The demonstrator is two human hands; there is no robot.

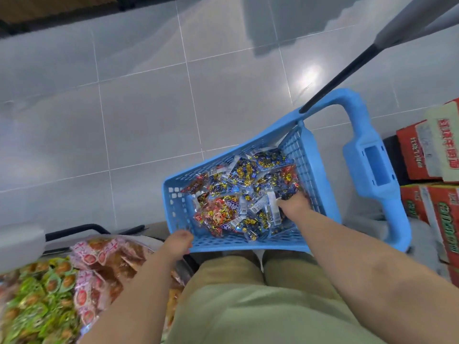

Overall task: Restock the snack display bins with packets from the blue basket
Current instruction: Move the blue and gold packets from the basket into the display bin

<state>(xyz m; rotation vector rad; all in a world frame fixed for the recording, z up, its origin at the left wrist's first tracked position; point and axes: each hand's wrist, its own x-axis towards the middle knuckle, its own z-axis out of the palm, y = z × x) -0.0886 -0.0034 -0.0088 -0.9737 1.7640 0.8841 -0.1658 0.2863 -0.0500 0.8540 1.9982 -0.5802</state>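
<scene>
Fig.: L hand [179,242] curls over blue basket [248,244] rim. R hand [295,202] digs into packets [238,209], fingers buried, grasp unclear. Best: keep basket steady, scoop several pkts together.

I'm in a shop: heaped display snacks [49,289] left of my fingers [182,238], stacked cartons [432,155] right, tiled floor [149,95] beyond.

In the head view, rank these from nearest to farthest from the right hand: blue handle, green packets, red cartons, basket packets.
1. Basket packets, under the right hand.
2. Blue handle, just right.
3. Red cartons, far right.
4. Green packets, far left bin.
</scene>
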